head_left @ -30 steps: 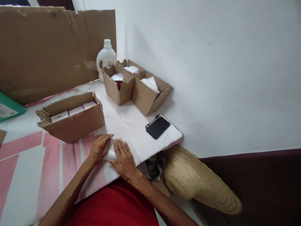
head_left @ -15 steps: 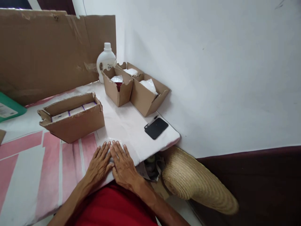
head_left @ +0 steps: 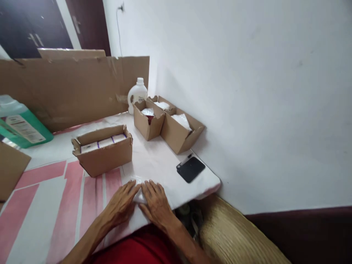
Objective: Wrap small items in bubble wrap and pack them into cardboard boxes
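Both hands lie flat, fingers spread, the left hand (head_left: 121, 205) and right hand (head_left: 156, 203) pressing a clear packet (head_left: 139, 196) against the table (head_left: 55, 190) near its front edge. Beyond sit a phone (head_left: 191, 169), a box (head_left: 103, 150) and a bottle (head_left: 137, 96).

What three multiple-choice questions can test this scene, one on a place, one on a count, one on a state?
1. Where does the black phone lie?
A. inside a box
B. on the white sheet near the wall
C. on the straw hat

2. How many open cardboard boxes stand on the table?
A. two
B. four
C. six

3. How are the left hand and right hand?
A. flat, pressing a clear plastic packet
B. raised in air
C. gripping the white bottle

Key: B, the phone rests on the sheet; B, one large box plus three small; A, both palms lie on the packet.
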`<state>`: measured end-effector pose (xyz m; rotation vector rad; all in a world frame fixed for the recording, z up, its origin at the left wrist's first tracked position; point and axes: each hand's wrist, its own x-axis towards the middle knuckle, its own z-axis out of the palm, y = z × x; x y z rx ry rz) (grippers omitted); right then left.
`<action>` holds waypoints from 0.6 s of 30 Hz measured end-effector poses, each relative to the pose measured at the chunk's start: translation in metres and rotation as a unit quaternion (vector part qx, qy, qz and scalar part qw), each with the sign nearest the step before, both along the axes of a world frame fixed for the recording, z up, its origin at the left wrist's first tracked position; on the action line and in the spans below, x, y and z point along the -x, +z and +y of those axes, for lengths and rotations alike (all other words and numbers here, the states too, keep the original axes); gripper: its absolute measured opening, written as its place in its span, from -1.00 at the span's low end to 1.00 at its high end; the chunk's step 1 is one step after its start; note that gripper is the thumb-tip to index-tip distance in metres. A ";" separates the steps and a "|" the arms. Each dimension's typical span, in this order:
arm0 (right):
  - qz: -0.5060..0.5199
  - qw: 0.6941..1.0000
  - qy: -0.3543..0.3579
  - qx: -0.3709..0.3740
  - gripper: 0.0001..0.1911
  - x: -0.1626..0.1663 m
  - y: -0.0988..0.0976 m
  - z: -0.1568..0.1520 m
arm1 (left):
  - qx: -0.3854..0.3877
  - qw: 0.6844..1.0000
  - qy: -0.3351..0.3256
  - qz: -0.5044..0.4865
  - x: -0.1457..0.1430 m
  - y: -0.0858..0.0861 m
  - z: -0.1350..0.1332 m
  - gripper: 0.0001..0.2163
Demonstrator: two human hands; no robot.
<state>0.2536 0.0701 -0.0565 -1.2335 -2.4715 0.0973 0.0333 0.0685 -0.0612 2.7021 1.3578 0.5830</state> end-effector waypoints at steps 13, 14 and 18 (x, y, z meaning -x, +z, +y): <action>0.179 0.949 0.010 -0.259 -0.79 0.013 0.150 0.086 | -0.294 0.915 0.255 -0.101 0.033 0.131 0.019 -0.38; 0.181 0.944 0.012 -0.274 -0.78 0.023 0.170 0.097 | -0.314 0.903 0.281 -0.086 0.040 0.138 0.023 -0.39; 0.034 0.970 0.064 -0.233 -0.77 0.081 0.217 0.138 | -0.320 0.903 0.287 -0.015 0.059 0.133 0.030 -0.57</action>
